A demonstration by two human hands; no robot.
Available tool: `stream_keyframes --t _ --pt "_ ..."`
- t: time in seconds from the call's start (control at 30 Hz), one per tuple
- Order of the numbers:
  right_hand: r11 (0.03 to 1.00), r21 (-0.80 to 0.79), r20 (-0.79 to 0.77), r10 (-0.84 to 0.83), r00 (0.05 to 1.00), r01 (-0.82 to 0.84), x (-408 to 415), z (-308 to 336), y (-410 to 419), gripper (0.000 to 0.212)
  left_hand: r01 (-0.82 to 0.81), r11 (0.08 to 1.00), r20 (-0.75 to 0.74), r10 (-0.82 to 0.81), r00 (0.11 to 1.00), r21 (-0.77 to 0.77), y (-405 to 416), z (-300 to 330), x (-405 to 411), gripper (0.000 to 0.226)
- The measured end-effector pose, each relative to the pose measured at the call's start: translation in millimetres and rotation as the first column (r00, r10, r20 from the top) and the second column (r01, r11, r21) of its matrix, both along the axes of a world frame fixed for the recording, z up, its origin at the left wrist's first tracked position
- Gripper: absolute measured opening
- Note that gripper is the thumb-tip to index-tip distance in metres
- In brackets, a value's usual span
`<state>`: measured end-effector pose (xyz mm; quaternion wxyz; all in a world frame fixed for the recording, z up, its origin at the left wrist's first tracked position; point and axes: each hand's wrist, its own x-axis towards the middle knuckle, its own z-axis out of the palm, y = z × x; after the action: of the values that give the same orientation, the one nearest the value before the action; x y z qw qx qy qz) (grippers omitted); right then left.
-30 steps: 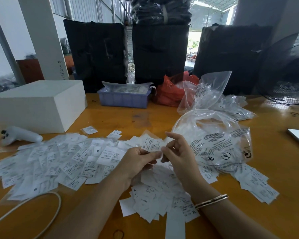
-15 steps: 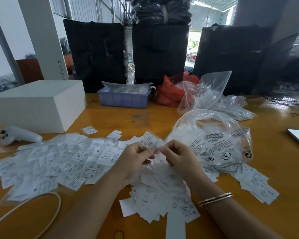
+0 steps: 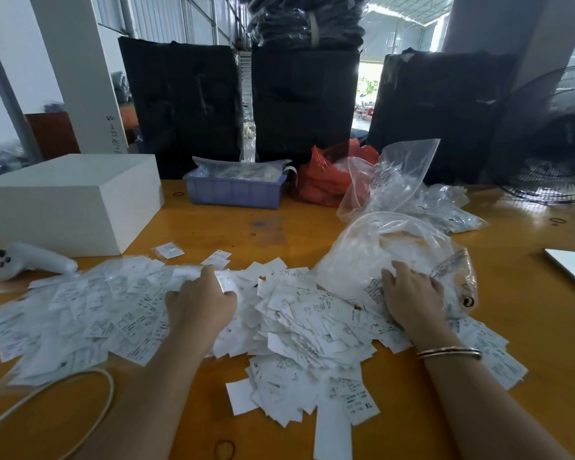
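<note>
Hands in view: two.

The right hand (image 3: 409,290) lies flat, fingers straight and spread, palm down on one clear plastic bag (image 3: 389,240). It presses the bag's near side and grips nothing. One bracelet (image 3: 448,352) sits on this wrist.

The left hand (image 3: 201,303) rests, back up, on the left heap of labels (image 3: 97,310). Its fingers are nearly straight. One small white label (image 3: 225,282) lies between forefinger and thumb. Motion blur hides the contact, so I cannot tell whether it is pinched.

Labels: too many to count, in two heaps. The left heap is glossy. The loose heap (image 3: 312,330) lies between the hands and runs under the bag's near edge.

On the orange table (image 3: 279,227), further out:
- one second clear bag (image 3: 399,180), behind the first
- one red bag (image 3: 326,177)
- one blue tray (image 3: 234,194)
- one white box (image 3: 70,200)
- one white controller (image 3: 30,260)
- one cable (image 3: 90,403)
</note>
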<state>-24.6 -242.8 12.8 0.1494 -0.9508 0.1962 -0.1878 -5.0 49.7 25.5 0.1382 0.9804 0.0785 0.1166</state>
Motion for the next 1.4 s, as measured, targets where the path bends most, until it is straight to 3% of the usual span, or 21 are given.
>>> stream_keyframes --t 0.07,0.17,0.23,0.33,0.47,0.57,0.63,0.7,0.77,0.87,0.93,1.1,1.2,1.3,1.33,1.4 --pt "0.997 -0.08 -0.011 -0.008 1.0 0.007 1.9 -0.2 1.1 0.038 -0.035 0.993 0.044 0.03 0.999 0.116 -2.4 -3.4 0.1 0.063" --pt "0.989 -0.147 0.012 0.03 0.999 -0.028 3.1 -0.5 2.3 0.036 -0.021 0.991 0.147 0.002 0.989 0.128 -4.7 -7.4 1.1 0.068" --pt "0.995 -0.093 0.066 0.049 0.997 -0.043 3.3 0.7 2.0 0.038 0.074 0.992 0.201 -0.094 0.975 0.104 -10.0 -10.5 0.4 0.06" --pt "0.999 0.012 0.204 0.037 0.978 -0.041 1.4 3.0 1.1 0.025 0.244 0.969 0.264 -0.248 0.932 0.045 -22.3 -11.3 -4.9 0.048" --pt "0.996 0.058 0.416 0.035 0.909 -0.065 -6.0 7.3 5.1 0.016 0.414 0.91 0.369 -0.37 0.853 -0.043 -32.3 -11.9 -11.2 0.037" --pt "0.972 0.031 0.609 0.166 0.776 -0.233 -14.0 18.8 20.9 0.008 0.562 0.797 0.418 -0.443 0.793 -0.222 -36.0 -9.5 -14.4 0.03" --pt "0.873 0.1 0.651 0.305 0.695 -0.477 -21.7 25.7 37.9 0.004 0.645 0.64 0.378 -0.524 0.763 -0.416 -37.6 -5.3 -18.4 0.029" --pt "0.712 0.286 0.606 0.384 0.696 -0.641 -29.4 28.9 59.5 0.013 0.659 0.507 0.332 -0.591 0.735 -0.556 -39.3 -1.0 -23.5 0.033" --pt "0.583 0.432 0.547 0.438 0.714 -0.688 -32.3 26.5 77.6 0.013 0.643 0.437 0.322 -0.607 0.727 -0.629 -41.0 2.0 -26.4 0.035" --pt "0.501 0.497 0.527 0.474 0.705 -0.708 -30.6 19.8 91.9 0.007 0.619 0.4 0.337 -0.579 0.742 -0.676 -41.5 2.1 -25.1 0.022" --pt "0.509 0.511 0.507 0.472 0.721 -0.693 -28.1 16.2 93.5 0.009 0.605 0.399 0.366 -0.529 0.766 -0.689 -40.4 1.4 -23.4 0.007" --pt "0.543 0.529 0.489 0.433 0.758 -0.652 -24.0 14.2 86.8 0.009 0.524 0.379 0.373 -0.404 0.835 -0.763 -41.0 -0.3 -19.9 0.015" --pt "0.645 0.463 0.445 0.424 0.789 -0.608 -24.3 22.7 73.5 0.014 0.46 0.377 0.361 -0.306 0.881 -0.804 -38.6 -0.4 -17.3 0.013" --pt "0.857 0.069 0.065 0.506 0.86 -0.51 -26.7 30.0 55.9 0.019 0.445 0.47 0.359 -0.264 0.895 -0.762 -34.7 -1.3 -15.0 0.013" --pt "0.871 -0.073 -0.07 0.482 0.873 -0.487 -27.9 30.6 52.8 0.023 0.448 0.477 0.364 -0.262 0.894 -0.756 -33.9 -1.2 -15.2 0.014" --pt "0.863 -0.187 -0.234 0.424 0.875 -0.469 -29.3 30.6 52.6 0.031 0.461 0.508 0.375 -0.269 0.887 -0.727 -33.0 -1.7 -15.5 0.018"
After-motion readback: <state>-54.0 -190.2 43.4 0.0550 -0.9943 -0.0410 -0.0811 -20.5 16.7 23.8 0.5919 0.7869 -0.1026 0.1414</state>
